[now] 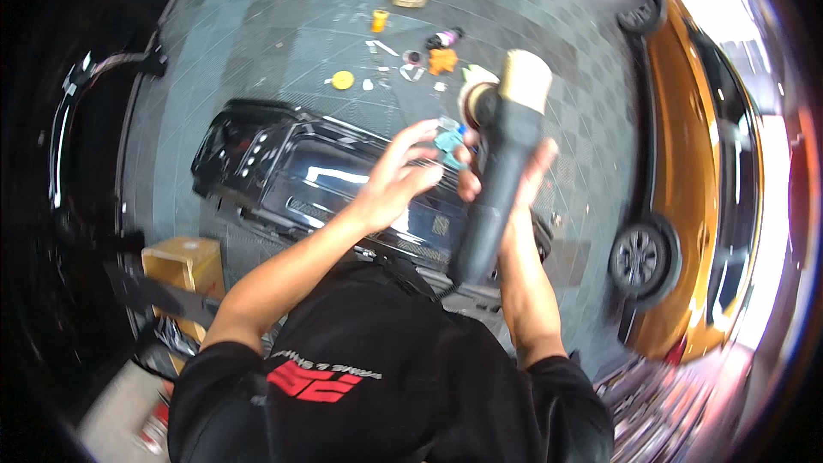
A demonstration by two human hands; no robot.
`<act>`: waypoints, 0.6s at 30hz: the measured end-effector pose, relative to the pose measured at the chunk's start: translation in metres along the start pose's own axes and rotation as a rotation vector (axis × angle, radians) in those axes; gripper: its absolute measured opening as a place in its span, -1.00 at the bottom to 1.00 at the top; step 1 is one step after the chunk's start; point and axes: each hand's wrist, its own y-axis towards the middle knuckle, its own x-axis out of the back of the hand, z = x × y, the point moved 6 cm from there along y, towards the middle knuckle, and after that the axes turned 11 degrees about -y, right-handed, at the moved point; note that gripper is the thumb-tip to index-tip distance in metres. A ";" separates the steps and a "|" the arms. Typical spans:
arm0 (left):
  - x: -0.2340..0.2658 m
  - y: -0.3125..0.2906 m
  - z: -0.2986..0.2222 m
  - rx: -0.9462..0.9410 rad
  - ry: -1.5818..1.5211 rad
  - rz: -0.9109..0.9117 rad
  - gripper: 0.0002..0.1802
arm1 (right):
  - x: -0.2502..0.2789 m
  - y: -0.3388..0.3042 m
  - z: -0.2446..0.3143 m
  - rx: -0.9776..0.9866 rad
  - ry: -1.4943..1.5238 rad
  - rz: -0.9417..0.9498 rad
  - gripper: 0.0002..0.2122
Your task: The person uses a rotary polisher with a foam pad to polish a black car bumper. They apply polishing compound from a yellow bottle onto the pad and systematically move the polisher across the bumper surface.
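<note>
Right hand [514, 173]: closed around the dark body of a polishing machine [501, 180], just right of the frame's centre, thumb on the near side and fingers showing past the far edge.
Polishing machine: held tilted, its long handle running down toward the lower centre, its head up near the top centre with a pale foam pad [525, 79] on the end.
Left hand [403, 173]: at the centre of the frame, just left of the machine, fingers curled and pinching a small teal and blue thing [449, 142]; what that thing is stays blurred, possibly a small bottle or cloth.
Black panel [300, 171]: a glossy dark car part lying on the floor [257, 26] below both hands, centre left.
Floor: grey tiles, with small tools, a yellow disc [342, 80] and an orange rag [442, 60] scattered in the upper centre.
Orange car [686, 163]: along the right side of the frame, one wheel [639, 259] at lower right.
Cardboard box [183, 264]: lower left, well apart from the hands.
</note>
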 end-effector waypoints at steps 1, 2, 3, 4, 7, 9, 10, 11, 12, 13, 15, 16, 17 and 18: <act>-0.009 -0.013 -0.010 0.002 0.088 0.072 -0.10 | 0.005 0.008 0.006 0.007 0.030 0.067 0.08; -0.016 -0.026 -0.016 -0.050 0.208 0.193 -0.06 | 0.013 0.016 0.006 0.046 0.059 0.046 0.05; -0.027 -0.035 -0.021 -0.073 0.279 0.269 -0.07 | 0.018 0.020 0.008 0.079 0.087 0.030 0.03; -0.036 -0.043 -0.027 -0.071 0.399 0.331 -0.09 | 0.019 0.022 0.007 0.071 0.109 0.042 0.00; -0.048 -0.050 -0.025 -0.070 0.582 0.391 -0.15 | 0.027 0.025 -0.007 0.046 0.217 -0.037 -0.01; -0.047 -0.049 -0.024 -0.042 0.673 0.374 -0.16 | 0.031 0.028 -0.020 0.036 0.216 -0.057 -0.04; -0.048 -0.047 -0.024 -0.071 0.704 0.375 -0.22 | 0.034 0.027 -0.025 0.033 0.227 -0.065 -0.04; -0.051 -0.046 -0.023 -0.061 0.719 0.365 -0.23 | 0.039 0.025 -0.028 0.030 0.238 -0.074 -0.04; -0.052 -0.046 -0.021 -0.048 0.737 0.352 -0.24 | 0.037 0.024 -0.030 0.027 0.251 -0.066 -0.04; -0.054 -0.047 -0.019 -0.036 0.755 0.339 -0.25 | 0.036 0.022 -0.031 0.025 0.264 -0.059 -0.04; -0.057 -0.046 -0.016 -0.026 0.768 0.312 -0.28 | 0.036 0.019 -0.033 0.017 0.275 -0.052 -0.04; -0.058 -0.046 -0.015 -0.022 0.775 0.298 -0.30 | 0.036 0.017 -0.034 0.012 0.274 -0.053 -0.04; -0.062 -0.046 -0.014 -0.063 0.766 0.347 -0.33 | 0.037 0.016 -0.033 0.006 0.271 -0.054 -0.04; -0.064 -0.046 -0.014 -0.108 0.757 0.392 -0.36 | 0.039 0.017 -0.032 0.002 0.247 -0.029 -0.03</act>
